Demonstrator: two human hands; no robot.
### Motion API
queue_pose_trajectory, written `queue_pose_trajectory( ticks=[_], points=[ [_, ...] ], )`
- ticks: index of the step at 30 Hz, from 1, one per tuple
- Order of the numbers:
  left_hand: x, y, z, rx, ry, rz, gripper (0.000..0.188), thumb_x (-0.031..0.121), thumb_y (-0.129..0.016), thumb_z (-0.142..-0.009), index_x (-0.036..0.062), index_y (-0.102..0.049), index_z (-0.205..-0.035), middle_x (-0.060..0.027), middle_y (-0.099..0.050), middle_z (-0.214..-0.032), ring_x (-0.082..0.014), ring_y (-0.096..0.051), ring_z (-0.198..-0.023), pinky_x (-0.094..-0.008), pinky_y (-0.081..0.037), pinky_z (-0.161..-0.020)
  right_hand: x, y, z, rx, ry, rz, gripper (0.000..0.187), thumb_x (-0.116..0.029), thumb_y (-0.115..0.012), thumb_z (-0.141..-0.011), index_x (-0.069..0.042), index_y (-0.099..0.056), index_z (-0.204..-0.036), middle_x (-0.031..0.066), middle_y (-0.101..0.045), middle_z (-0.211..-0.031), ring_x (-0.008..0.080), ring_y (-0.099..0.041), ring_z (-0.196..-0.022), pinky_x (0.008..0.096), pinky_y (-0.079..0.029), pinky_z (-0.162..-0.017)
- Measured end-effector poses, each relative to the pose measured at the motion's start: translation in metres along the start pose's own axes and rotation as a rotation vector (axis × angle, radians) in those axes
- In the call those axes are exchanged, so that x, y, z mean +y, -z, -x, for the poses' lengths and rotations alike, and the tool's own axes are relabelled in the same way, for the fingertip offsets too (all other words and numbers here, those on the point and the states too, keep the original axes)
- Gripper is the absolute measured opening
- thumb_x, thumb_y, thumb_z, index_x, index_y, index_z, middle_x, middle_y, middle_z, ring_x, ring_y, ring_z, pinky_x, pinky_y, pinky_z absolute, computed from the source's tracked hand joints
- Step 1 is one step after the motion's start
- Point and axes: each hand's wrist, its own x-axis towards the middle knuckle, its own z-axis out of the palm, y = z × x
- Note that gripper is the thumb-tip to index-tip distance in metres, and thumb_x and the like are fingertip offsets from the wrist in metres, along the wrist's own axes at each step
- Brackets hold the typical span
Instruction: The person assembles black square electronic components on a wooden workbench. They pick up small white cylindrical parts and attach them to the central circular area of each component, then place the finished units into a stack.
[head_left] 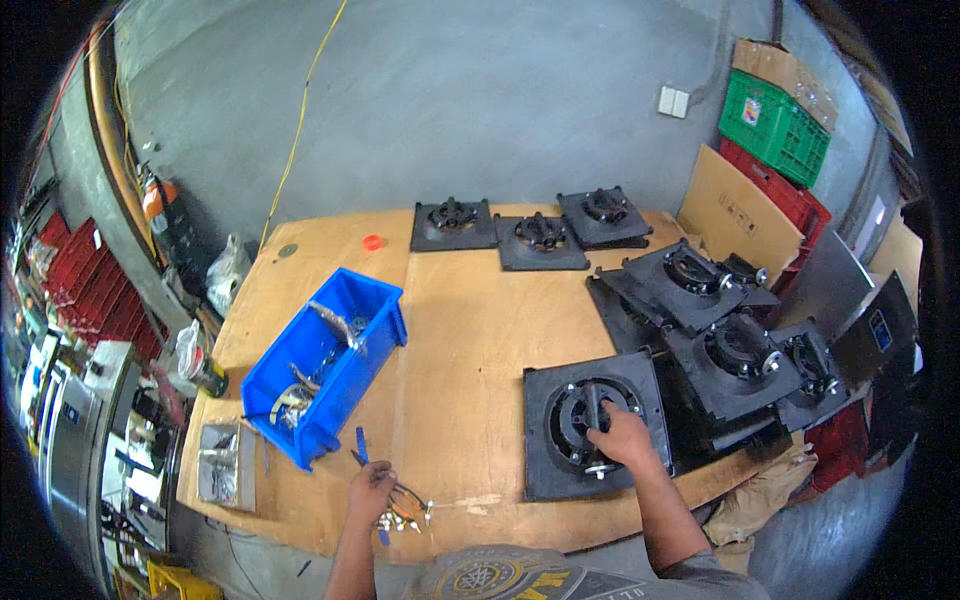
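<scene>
Black square unit (567, 421) right of the blue bin (335, 375), bare tabletop (460, 380) between. Right hand (622, 437) on unit's centre, fingers parted; can't tell if pinching. Left hand (372, 488), just off bin's near end, closed on thin leads (403, 512). Tabletop's left edge runs close by bin.

The shirt (520, 566) bears lettering (556, 583), the cardboard (752, 240) printed symbols (738, 214).
</scene>
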Motion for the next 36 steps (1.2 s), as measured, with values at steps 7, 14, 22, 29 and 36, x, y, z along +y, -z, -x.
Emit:
queue_pose_trajectory(
  ticks=[7, 14, 22, 29, 36],
  points=[
    [0.041, -0.034, -0.102, -0.127, -0.192, -0.298, 0.042, 0.018, -0.072, -0.08, -0.0003, -0.058, -0.115, -0.017, -0.063, -0.112, -0.0268, -0.065, -0.096, -0.0353, -0.052, -0.085, -0.023, 0.02, -0.072, 0.242, 0.3, -0.143, 0.053, -0.031, -0.069, -0.076, -0.001, -0.061, -0.118, 0.0206, -0.064, -0.107, 0.0365, -0.061, -0.099, 0.0424, -0.049, -0.087],
    [0.029, -0.104, -0.197, 0.1, -0.489, -0.776, 0.06, 0.039, -0.069, -0.078, 0.0044, -0.054, -0.124, -0.0225, -0.037, -0.143, -0.0364, -0.031, -0.135, -0.0523, -0.025, -0.11, -0.068, 0.009, -0.28, 0.129, 0.388, -0.038, 0.05, -0.032, -0.066, -0.075, -0.001, -0.064, -0.114, 0.0199, -0.067, -0.101, 0.0342, -0.064, -0.095, 0.0417, -0.05, -0.084],
    [0.017, -0.11, -0.209, 0.052, -0.474, -0.914, 0.056, 0.042, -0.061, -0.082, 0.0048, -0.054, -0.124, -0.0236, -0.038, -0.141, -0.0389, -0.031, -0.135, -0.0565, -0.018, -0.111, -0.063, -0.026, -0.542, 0.225, 0.147, 0.165, 0.068, -0.043, -0.067, -0.078, 0.005, -0.053, -0.125, 0.0268, -0.059, -0.12, 0.0363, -0.057, -0.113, 0.0407, -0.044, -0.099],
    [0.016, -0.108, -0.206, 0.086, -0.451, -0.917, 0.052, 0.041, -0.059, -0.083, 0.0072, -0.056, -0.123, -0.0207, -0.042, -0.14, -0.0382, -0.034, -0.133, -0.0561, -0.019, -0.111, -0.105, -0.071, -0.603, 0.27, -0.097, 0.198, 0.067, -0.039, -0.066, -0.081, 0.005, -0.046, -0.126, 0.0274, -0.058, -0.119, 0.0375, -0.057, -0.114, 0.0443, -0.045, -0.098],
    [0.022, -0.111, -0.214, 0.116, -0.496, -0.916, 0.049, 0.039, -0.059, -0.084, 0.0073, -0.057, -0.121, -0.0188, -0.043, -0.139, -0.0364, -0.036, -0.132, -0.0536, -0.02, -0.112, -0.115, -0.062, -0.5, 0.143, 0.1, 0.141, 0.072, -0.034, -0.067, -0.076, 0.001, -0.041, -0.134, 0.0268, -0.062, -0.113, 0.0395, -0.06, -0.106, 0.0443, -0.048, -0.092]
  ],
)
